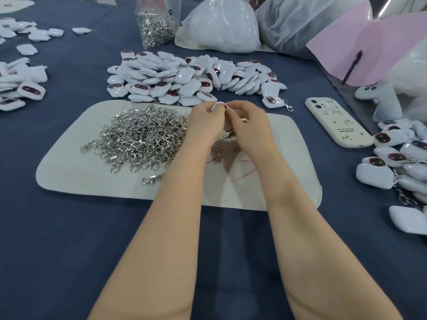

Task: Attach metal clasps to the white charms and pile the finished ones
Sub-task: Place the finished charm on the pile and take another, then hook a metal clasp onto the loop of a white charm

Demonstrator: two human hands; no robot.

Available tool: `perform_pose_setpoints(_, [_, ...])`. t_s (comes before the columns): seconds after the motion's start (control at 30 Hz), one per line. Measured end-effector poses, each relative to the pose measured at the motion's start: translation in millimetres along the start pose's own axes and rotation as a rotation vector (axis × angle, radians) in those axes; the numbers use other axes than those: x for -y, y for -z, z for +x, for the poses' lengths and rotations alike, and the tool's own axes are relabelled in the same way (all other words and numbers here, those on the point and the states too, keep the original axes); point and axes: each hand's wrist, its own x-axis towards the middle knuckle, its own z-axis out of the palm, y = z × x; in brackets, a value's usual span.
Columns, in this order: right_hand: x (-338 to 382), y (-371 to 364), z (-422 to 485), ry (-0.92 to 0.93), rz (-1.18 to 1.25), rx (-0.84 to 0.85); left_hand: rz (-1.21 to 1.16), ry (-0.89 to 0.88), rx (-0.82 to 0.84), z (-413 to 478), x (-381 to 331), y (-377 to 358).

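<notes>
A white charm (pixel 219 104) is held between both hands just above the far edge of the pale mat (pixel 97 181). My left hand (pixel 204 122) pinches its left side and my right hand (pixel 248 125) pinches its right side; a metal clasp (pixel 231 134) dangles under my right fingers. A heap of silver clasps (pixel 141 137) lies on the mat's left half. Behind the hands spreads a big pile of white charms (pixel 184 77) with dark red faces. At the right edge lies a pile of charms with clasps (pixel 397 162).
A cream phone (pixel 337 122) lies right of the mat. A clear bag of clasps (pixel 157 24) and white plastic bags (pixel 221 26) stand at the back. More charms (pixel 20 86) lie at the left. Pink sheet (pixel 360 47) at back right.
</notes>
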Motion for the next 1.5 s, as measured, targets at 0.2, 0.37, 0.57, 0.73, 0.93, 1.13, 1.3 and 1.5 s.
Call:
perform_pose_setpoints(0.2, [0,38,-1,-0.143,0.123,-0.173,-0.168,0.067,0.008,-12,-7,-33])
perform_pose_setpoints(0.37, [-3,96,-19,-0.164,0.240,-0.484,-0.070,-0.032,0.225,-42,-30,-102])
perform_pose_setpoints(0.57, [-22,184,-51,-0.136,0.032,-0.896,0.001,-0.101,0.522,-86,-49,-201])
perform_pose_setpoints(0.73, [-35,215,-64,-0.163,-0.207,-1.014,-0.079,0.136,0.685,-106,-37,-233])
perform_pose_setpoints(0.93, [-31,184,-51,-0.027,-0.150,-0.982,-0.149,0.182,0.588,-84,-38,-209])
perform_pose_setpoints(1.13, [-15,120,-6,-0.004,0.053,-0.696,-0.314,0.141,0.209,-23,-52,-130])
perform_pose_setpoints(1.3, [-1,39,36,-0.011,-0.029,-0.265,-0.287,0.090,-0.178,27,-45,-43])
perform_pose_setpoints(1.5, [-1,-46,66,0.062,-0.229,0.043,-0.394,0.164,-0.429,53,-41,7])
